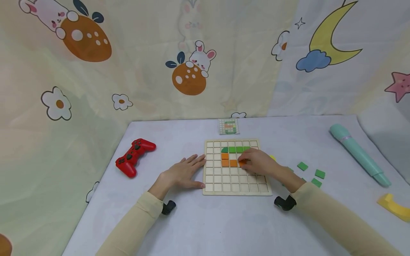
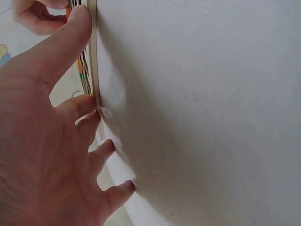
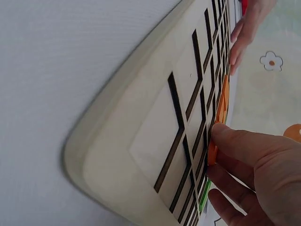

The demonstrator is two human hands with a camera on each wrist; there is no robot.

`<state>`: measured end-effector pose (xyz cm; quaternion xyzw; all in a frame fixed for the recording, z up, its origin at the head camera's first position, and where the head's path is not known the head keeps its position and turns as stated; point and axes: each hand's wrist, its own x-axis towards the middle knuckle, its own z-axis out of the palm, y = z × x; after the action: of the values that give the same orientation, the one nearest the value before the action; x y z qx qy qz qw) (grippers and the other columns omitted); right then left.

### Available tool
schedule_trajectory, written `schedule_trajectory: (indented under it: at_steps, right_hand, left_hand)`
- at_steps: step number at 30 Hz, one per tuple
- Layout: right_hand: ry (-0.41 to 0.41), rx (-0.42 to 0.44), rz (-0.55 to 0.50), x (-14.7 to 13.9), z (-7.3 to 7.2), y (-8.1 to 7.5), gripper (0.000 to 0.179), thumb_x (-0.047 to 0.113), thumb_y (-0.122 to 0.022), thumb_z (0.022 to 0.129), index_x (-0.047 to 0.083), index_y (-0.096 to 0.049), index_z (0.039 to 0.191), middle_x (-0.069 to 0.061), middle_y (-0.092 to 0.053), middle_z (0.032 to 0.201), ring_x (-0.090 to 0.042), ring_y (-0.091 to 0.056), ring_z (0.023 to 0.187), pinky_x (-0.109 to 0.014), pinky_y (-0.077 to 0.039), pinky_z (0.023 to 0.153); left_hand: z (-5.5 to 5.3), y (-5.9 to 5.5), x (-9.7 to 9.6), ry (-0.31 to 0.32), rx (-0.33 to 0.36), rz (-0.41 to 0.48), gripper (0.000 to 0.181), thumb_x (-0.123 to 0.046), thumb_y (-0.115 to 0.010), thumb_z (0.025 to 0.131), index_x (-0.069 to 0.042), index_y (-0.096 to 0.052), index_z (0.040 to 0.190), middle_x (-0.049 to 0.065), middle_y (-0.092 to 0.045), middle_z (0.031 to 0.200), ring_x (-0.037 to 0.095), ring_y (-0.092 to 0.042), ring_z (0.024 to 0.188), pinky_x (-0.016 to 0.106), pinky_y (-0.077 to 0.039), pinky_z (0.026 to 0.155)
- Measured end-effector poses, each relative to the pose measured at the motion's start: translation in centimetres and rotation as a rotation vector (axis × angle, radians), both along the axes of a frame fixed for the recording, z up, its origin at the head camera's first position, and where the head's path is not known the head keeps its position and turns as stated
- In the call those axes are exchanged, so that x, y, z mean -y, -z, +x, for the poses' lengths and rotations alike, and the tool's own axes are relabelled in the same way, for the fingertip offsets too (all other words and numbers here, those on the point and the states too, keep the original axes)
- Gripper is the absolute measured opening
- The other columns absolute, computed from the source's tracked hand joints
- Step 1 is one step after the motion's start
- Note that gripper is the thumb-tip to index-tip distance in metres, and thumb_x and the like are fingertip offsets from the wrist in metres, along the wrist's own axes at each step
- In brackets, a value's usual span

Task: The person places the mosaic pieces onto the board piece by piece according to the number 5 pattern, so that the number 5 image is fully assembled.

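A wooden grid board (image 1: 237, 188) lies flat on the white table. My left hand (image 1: 183, 173) rests at its left edge with fingers spread, thumb and fingertips touching the rim. Over the board's middle right, my right hand (image 1: 260, 161) pinches an orange tile (image 3: 212, 153) between thumb and fingers, at the surface of the grid. Left of that hand sit several orange square tiles (image 1: 225, 163). A row of green tiles (image 1: 237, 149) with a rounded left end lies above them. The right hand hides some squares in the head view.
Behind the board lies a small pattern card (image 1: 229, 127). Loose green tiles (image 1: 319, 174) are scattered to the right, partly behind the right forearm. A red game controller (image 1: 134, 156) lies at left; a mint-green microphone-shaped object (image 1: 360, 154) and a yellow curved piece (image 1: 394, 207) at right.
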<state>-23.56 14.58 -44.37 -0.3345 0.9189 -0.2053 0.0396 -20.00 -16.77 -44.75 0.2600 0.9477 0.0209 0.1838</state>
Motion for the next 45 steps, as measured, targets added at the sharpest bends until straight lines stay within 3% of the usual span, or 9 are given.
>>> schedule_trajectory:
  at_steps: [19, 32, 38, 45]
  right_hand:
    - [0.02, -0.022, 0.001, 0.1, 0.2, -0.1, 0.026, 0.016, -0.075, 0.084, 0.008, -0.072, 0.109, -0.006, -0.068, 0.107, -0.025, -0.061, 0.103, -0.042, -0.053, 0.091]
    - [0.059, -0.006, -0.02, -0.3, 0.2, 0.4, 0.024, 0.018, -0.074, 0.086, 0.011, -0.072, 0.109, -0.005, -0.069, 0.112, -0.026, -0.06, 0.109, -0.044, -0.051, 0.094]
    - [0.156, 0.004, -0.029, -2.9, -0.2, -0.9, 0.025, 0.018, -0.067, 0.091, 0.007, -0.07, 0.114, -0.011, -0.068, 0.117, -0.029, -0.06, 0.108, -0.047, -0.051, 0.092]
    - [0.268, -0.013, 0.037, -7.6, -0.7, -2.0, 0.029, 0.015, -0.067, 0.09, 0.005, -0.068, 0.117, -0.015, -0.066, 0.117, -0.029, -0.06, 0.101, -0.048, -0.051, 0.085]
  left_hand:
    - [0.2, -0.2, -0.1, 0.0, -0.011, 0.013, 0.093, -0.068, -0.057, 0.084, -0.023, -0.019, 0.156, -0.008, -0.009, 0.165, 0.021, -0.01, 0.152, 0.051, -0.022, 0.12]
    - [0.0, 0.3, -0.1, -0.001, -0.016, -0.001, 0.094, -0.07, -0.055, 0.084, -0.025, -0.017, 0.157, -0.01, -0.008, 0.164, 0.019, -0.009, 0.152, 0.049, -0.022, 0.121]
    - [0.1, 0.2, -0.1, 0.001, -0.015, 0.004, 0.094, -0.069, -0.055, 0.084, -0.024, -0.017, 0.157, -0.009, -0.008, 0.164, 0.02, -0.01, 0.152, 0.049, -0.022, 0.12]
    - [0.1, 0.0, 0.0, -0.002, -0.007, 0.005, 0.094, -0.069, -0.055, 0.084, -0.024, -0.016, 0.157, -0.008, -0.009, 0.165, 0.021, -0.01, 0.152, 0.05, -0.022, 0.12]
